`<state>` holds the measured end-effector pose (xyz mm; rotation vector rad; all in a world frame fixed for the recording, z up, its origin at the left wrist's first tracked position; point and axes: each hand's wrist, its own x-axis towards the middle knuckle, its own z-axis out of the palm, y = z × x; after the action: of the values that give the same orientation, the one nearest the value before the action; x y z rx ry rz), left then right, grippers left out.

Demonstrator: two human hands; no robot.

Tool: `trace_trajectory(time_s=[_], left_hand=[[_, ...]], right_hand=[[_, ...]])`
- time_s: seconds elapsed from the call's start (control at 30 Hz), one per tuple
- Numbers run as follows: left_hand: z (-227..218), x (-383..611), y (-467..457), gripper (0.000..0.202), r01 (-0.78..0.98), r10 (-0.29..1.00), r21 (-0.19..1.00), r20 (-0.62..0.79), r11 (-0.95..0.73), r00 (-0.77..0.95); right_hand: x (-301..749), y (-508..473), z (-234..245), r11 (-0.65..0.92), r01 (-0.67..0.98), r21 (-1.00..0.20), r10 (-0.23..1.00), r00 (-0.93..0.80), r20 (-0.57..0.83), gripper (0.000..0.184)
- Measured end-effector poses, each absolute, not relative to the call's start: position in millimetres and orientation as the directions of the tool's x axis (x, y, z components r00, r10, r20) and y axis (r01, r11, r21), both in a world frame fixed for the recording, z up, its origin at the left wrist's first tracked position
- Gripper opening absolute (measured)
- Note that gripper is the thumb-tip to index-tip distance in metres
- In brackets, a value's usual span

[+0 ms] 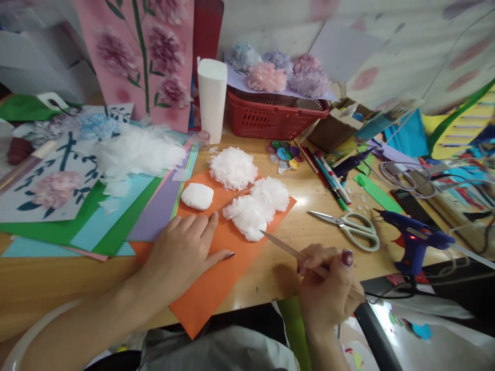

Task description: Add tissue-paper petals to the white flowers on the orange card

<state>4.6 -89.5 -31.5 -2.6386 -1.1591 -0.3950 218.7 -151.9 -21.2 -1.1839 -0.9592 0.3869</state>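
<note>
My left hand (pixel 183 245) lies flat with fingers stretched on a sheet of orange paper (pixel 216 281), fingertips just below a smooth white oval pad (pixel 197 197). Gripped in my right hand (pixel 328 283) is a thin, pointed pinkish strip (pixel 283 245); its material I cannot make out. The strip's tip is at the lower right edge of a white pad partly covered with ruffled white tissue (pixel 247 208). Beside that pad, on the orange paper, sit a ruffled white pompom (pixel 233 168) and another ruffled white piece (pixel 270 192).
Scissors (pixel 350 226) and a blue glue gun (pixel 415 238) with its cord lie at the right. Several pens (pixel 328 178) lie behind them. Torn white tissue (pixel 139 152) rests on coloured paper at the left. A red basket (pixel 270 121) stands behind.
</note>
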Motion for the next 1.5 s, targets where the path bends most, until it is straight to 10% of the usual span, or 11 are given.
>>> trace_trajectory(time_s=[0.67, 0.83, 1.07, 1.5], left_hand=[[-17, 25, -102, 0.076, 0.845, 0.841, -0.033, 0.085, -0.534, 0.534], [2, -10, -137, 0.101, 0.712, 0.713, 0.054, 0.098, -0.700, 0.694], [-8, -39, -167, 0.028, 0.597, 0.586, -0.041, 0.147, -0.801, 0.797], [-4, 64, -166, 0.020, 0.579, 0.580, 0.057, 0.174, -0.813, 0.796]], right_hand=[[228, -174, -19, 0.423, 0.319, -0.848, 0.656, 0.538, 0.529, 0.056], [237, -187, -20, 0.425, 0.325, -0.845, 0.623, 0.572, 0.534, 0.053], [240, -197, -16, 0.368, 0.294, -0.882, 0.664, 0.580, 0.471, 0.057], [241, -228, -8, 0.127, 0.346, -0.930, 0.711, 0.622, 0.329, 0.061]])
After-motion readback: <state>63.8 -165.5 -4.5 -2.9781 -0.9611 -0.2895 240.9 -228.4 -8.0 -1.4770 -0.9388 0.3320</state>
